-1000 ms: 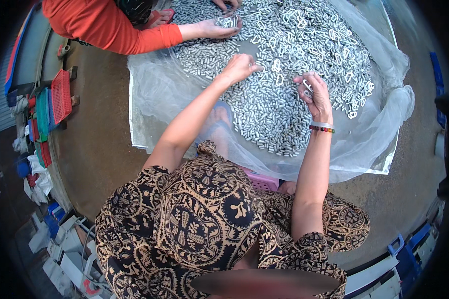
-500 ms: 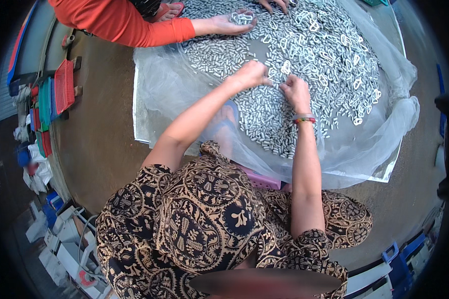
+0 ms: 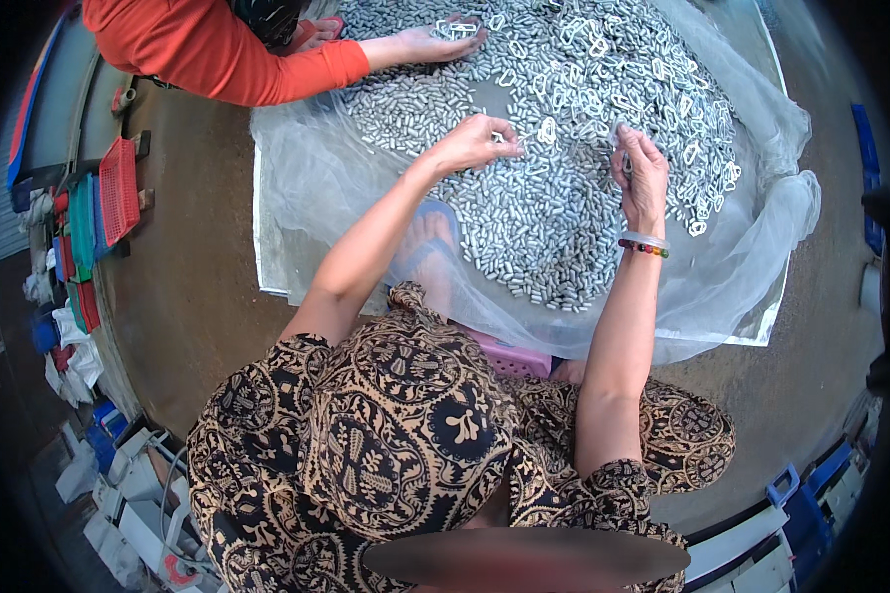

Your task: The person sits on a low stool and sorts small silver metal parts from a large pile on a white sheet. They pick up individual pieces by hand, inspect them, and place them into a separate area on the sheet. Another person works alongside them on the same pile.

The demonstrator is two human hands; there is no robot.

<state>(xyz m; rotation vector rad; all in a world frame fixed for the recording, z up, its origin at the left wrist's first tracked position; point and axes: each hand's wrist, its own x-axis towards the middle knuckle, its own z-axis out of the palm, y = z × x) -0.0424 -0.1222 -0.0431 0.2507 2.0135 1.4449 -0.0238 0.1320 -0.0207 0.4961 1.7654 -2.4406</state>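
A small pale loop (image 3: 497,138) is in your left hand (image 3: 473,146), over a big heap of little silver pieces (image 3: 539,237). One more loose loop (image 3: 547,129) lies on the heap just past your left fingertips, and lots of other loops are spread over the far side and to your right. The heap sits on a thin see-through sheet (image 3: 316,193), all crumpled at the edges. Under its near side is a foot in a blue sandal (image 3: 427,242). At the top left, a person's red sleeve (image 3: 237,74) reaches in, and that person's hand (image 3: 427,45) holds a few loops, palm up, near your left hand. Your left hand bends in from the side and pinches its loop with thumb and fingers. Your right hand (image 3: 645,176) points up and away, with curled fingers near the thumb; you cannot tell what it grips. Beads (image 3: 645,247) circle that wrist. Far off to your left stands a red basket (image 3: 120,193).
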